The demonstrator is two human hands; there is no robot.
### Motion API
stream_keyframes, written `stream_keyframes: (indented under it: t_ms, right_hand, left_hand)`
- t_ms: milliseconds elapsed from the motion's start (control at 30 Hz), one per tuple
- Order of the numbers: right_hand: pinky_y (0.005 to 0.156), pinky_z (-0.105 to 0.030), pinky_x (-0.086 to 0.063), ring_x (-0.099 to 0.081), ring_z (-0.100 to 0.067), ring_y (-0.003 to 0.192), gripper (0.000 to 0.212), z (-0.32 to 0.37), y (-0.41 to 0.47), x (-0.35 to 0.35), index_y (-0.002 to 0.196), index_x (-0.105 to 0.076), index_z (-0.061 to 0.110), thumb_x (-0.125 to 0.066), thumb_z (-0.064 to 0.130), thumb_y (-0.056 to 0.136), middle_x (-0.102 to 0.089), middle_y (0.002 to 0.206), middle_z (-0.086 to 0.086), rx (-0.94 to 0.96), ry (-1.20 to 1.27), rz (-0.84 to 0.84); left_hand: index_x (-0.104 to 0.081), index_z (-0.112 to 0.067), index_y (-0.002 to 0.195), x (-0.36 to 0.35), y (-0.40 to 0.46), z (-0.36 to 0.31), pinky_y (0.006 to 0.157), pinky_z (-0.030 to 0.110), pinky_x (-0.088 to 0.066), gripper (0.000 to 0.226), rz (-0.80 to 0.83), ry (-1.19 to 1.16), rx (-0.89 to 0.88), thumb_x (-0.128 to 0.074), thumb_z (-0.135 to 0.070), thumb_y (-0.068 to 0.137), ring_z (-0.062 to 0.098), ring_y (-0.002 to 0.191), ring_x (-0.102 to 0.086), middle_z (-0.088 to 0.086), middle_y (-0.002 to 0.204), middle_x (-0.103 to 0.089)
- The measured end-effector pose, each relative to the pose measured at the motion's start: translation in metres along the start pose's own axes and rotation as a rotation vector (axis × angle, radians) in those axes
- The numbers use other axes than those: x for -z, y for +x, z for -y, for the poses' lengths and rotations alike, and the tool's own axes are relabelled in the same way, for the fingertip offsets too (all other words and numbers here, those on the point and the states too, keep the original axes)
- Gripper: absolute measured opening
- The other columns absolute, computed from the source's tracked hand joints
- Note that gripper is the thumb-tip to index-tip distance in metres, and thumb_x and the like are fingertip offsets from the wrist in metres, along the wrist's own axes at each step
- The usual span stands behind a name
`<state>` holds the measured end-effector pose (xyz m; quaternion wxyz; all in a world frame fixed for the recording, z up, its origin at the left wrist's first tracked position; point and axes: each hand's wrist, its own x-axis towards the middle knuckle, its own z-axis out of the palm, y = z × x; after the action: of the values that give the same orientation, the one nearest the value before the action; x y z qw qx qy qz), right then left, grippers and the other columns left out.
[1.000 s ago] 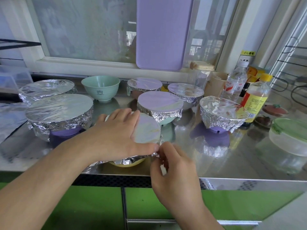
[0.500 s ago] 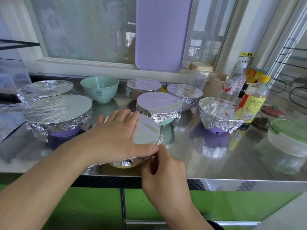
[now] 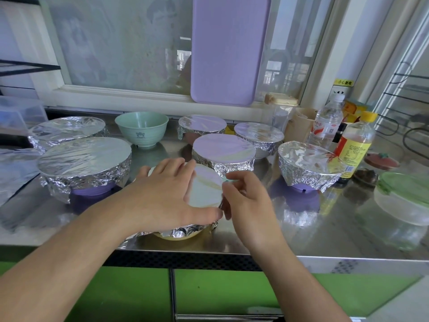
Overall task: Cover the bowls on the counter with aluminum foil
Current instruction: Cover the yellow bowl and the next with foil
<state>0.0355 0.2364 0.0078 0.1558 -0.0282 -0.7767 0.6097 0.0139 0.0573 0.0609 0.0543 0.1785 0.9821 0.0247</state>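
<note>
A yellow bowl sits at the counter's front edge with a foil sheet stretched over its top. My left hand lies flat on that foil, fingers spread, thumb along the near rim. My right hand is at the bowl's right side, its curled fingers pinching the foil edge against the rim. Several other bowls stand foil-covered, such as a big purple one at left and one at right. A green bowl at the back stands uncovered.
Bottles and a water bottle crowd the back right. A clear container with a green lid stands at far right. A purple cutting board leans on the window. The steel counter edge runs just below the yellow bowl.
My right hand has moved from the bowl's front right corner up along its right side, still working the foil edge. My left hand stays pressed on top.
</note>
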Motion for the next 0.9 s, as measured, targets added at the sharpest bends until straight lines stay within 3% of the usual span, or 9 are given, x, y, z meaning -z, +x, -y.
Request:
stream_keyframes:
  t_ms: [100, 233, 333, 433, 533, 600, 667, 800, 900]
  right_hand:
    - [0.065, -0.039, -0.044, -0.056, -0.014, 0.058, 0.013, 0.001, 0.004, -0.006, 0.09, -0.064, 0.018, -0.06, 0.03, 0.091, -0.061, 0.063, 0.006, -0.104, 0.114, 0.059]
    - [0.062, -0.04, -0.047, -0.053, -0.016, 0.047, 0.045, 0.008, 0.0, 0.005, 0.065, -0.059, 0.004, -0.052, 0.028, 0.103, -0.062, 0.051, -0.005, -0.058, -0.136, 0.094]
    - [0.061, -0.037, -0.05, -0.053, -0.018, 0.048, 0.051, 0.017, 0.002, 0.013, 0.068, -0.063, -0.002, -0.055, 0.036, 0.101, -0.061, 0.056, -0.015, 0.032, -0.357, -0.004]
    - [0.061, -0.034, -0.044, -0.058, -0.019, 0.06, 0.038, 0.025, 0.01, 0.009, 0.075, -0.058, 0.009, -0.061, 0.039, 0.098, -0.06, 0.06, -0.007, 0.092, -0.328, -0.091]
    - [0.06, -0.036, -0.04, -0.051, -0.031, 0.062, 0.031, 0.021, 0.021, 0.0, 0.076, -0.05, 0.008, -0.056, 0.03, 0.098, -0.06, 0.064, -0.003, 0.018, -0.275, 0.055]
    - [0.059, -0.04, -0.032, -0.034, -0.025, 0.059, 0.033, 0.016, 0.024, -0.001, 0.071, -0.037, 0.007, -0.053, 0.023, 0.095, -0.042, 0.059, -0.003, 0.017, -0.218, 0.143]
    - [0.059, -0.039, -0.026, -0.028, -0.02, 0.06, 0.038, 0.015, 0.023, 0.002, 0.067, -0.033, 0.008, -0.054, 0.021, 0.095, -0.033, 0.06, -0.004, 0.014, -0.207, 0.176]
    - [0.045, -0.023, -0.02, -0.024, -0.017, 0.044, 0.045, 0.022, 0.015, 0.018, 0.053, -0.042, 0.015, -0.059, 0.014, 0.094, -0.033, 0.046, 0.001, -0.088, -0.209, 0.292]
    - [0.044, -0.022, -0.02, -0.026, -0.015, 0.04, 0.041, 0.031, 0.02, 0.025, 0.052, -0.05, 0.014, -0.059, 0.014, 0.093, -0.036, 0.045, 0.0, -0.153, -0.202, 0.32]
  left_hand:
    - [0.01, -0.028, 0.165, -0.001, 0.001, 0.001, 0.127, 0.051, -0.006, 0.137, 0.008, -0.008, 0.002, -0.02, -0.105, 0.055, 0.008, 0.158, 0.013, -0.011, 0.173, 0.01]
    - [0.011, -0.027, 0.165, -0.001, 0.001, 0.001, 0.127, 0.051, -0.005, 0.139, 0.009, -0.009, 0.002, -0.019, -0.106, 0.054, 0.007, 0.157, 0.015, -0.012, 0.173, 0.012]
    - [0.011, -0.027, 0.165, -0.001, 0.001, 0.001, 0.127, 0.05, -0.006, 0.138, 0.007, -0.003, 0.0, -0.019, -0.105, 0.055, 0.007, 0.157, 0.014, -0.013, 0.172, 0.012]
    - [0.01, -0.027, 0.165, 0.0, 0.001, 0.0, 0.127, 0.05, -0.006, 0.137, 0.004, -0.001, -0.001, -0.02, -0.104, 0.055, 0.006, 0.157, 0.012, -0.013, 0.172, 0.01]
    - [0.01, -0.028, 0.164, 0.0, 0.0, 0.0, 0.127, 0.049, -0.006, 0.137, 0.004, -0.002, -0.003, -0.019, -0.104, 0.055, 0.006, 0.157, 0.012, -0.013, 0.172, 0.01]
    - [0.011, -0.027, 0.164, -0.001, 0.0, 0.001, 0.127, 0.05, -0.005, 0.136, 0.006, -0.003, -0.002, -0.02, -0.105, 0.056, 0.006, 0.157, 0.013, -0.013, 0.172, 0.01]
    - [0.011, -0.027, 0.164, 0.0, 0.0, 0.001, 0.127, 0.051, -0.004, 0.136, 0.007, -0.005, 0.003, -0.02, -0.105, 0.057, 0.008, 0.157, 0.014, -0.011, 0.172, 0.011]
    - [0.013, -0.025, 0.164, 0.001, 0.0, 0.0, 0.128, 0.052, -0.004, 0.14, 0.022, -0.004, 0.008, -0.017, -0.105, 0.054, 0.008, 0.158, 0.014, -0.01, 0.173, 0.011]
    - [0.014, -0.024, 0.164, 0.002, -0.001, 0.001, 0.128, 0.052, -0.004, 0.14, 0.025, -0.007, 0.005, -0.018, -0.105, 0.055, 0.009, 0.158, 0.015, -0.009, 0.173, 0.012]
